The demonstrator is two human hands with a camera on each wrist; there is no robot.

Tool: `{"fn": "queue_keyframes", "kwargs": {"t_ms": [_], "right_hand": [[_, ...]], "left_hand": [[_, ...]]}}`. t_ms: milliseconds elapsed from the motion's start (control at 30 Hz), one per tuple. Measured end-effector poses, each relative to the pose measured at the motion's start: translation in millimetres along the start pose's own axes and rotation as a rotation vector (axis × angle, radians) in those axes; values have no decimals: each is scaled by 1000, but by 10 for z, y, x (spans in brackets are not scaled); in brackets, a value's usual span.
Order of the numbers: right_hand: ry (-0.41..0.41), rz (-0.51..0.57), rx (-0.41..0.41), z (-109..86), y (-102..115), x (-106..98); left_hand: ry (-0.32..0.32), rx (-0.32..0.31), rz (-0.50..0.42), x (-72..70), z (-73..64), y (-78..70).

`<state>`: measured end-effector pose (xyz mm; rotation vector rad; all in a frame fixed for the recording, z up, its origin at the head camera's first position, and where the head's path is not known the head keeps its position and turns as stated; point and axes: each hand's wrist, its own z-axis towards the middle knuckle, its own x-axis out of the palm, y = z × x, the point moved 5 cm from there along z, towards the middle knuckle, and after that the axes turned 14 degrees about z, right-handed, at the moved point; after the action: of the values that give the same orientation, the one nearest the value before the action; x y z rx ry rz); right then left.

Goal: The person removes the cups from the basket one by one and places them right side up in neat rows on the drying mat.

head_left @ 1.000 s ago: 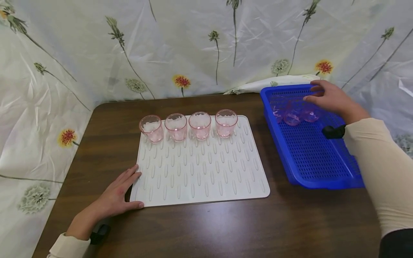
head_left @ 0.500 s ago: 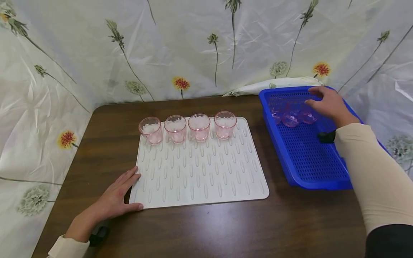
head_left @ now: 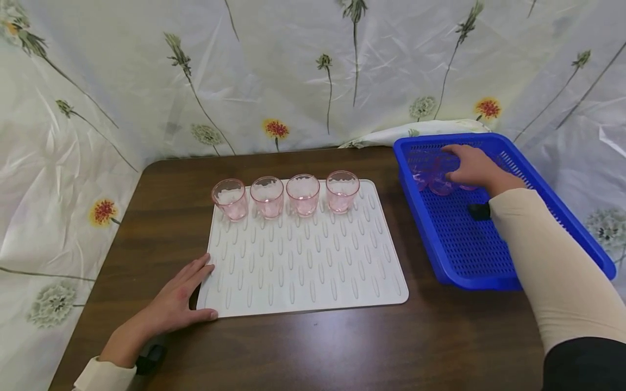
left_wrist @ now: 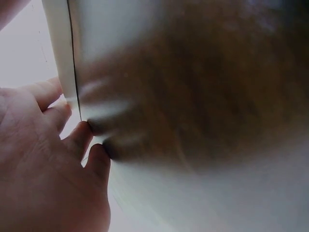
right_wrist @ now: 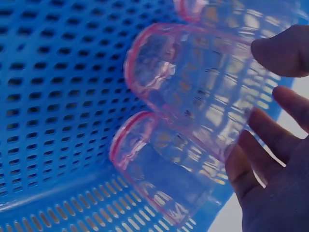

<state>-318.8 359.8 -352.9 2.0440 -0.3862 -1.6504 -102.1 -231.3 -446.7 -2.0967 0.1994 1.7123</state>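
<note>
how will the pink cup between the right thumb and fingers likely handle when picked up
The pink cup is probably stiff, as its clear walls hold an even round form. Its glossy surface may be slippery for the right hand. Being round-sided, it could roll if pushed.

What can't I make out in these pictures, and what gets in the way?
Pink glasses in the blue basket, head view: partly covered by the right hand.
Basket's near rim, head view: partly covered by the beige right sleeve.
Topmost glass, right wrist view: cut off by the top edge.
Whether the right hand grips the middle glass, right wrist view: too blurred to tell.
Wooden table, left wrist view: blurred.
</note>
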Motion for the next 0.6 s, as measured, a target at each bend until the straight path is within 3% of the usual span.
{"fn": "queue_keyframes", "kwargs": {"t_ms": [133, 300, 600], "right_hand": [[-8, -107, -3, -7, -32, 35], [-31, -118, 21, -13, -66, 30], [-58, -103, -36, -157, -48, 76]], "left_hand": [[11, -6, 5, 21, 2, 11], [4, 0, 9, 26, 5, 14], [13, -5, 8, 22, 3, 4]]}}
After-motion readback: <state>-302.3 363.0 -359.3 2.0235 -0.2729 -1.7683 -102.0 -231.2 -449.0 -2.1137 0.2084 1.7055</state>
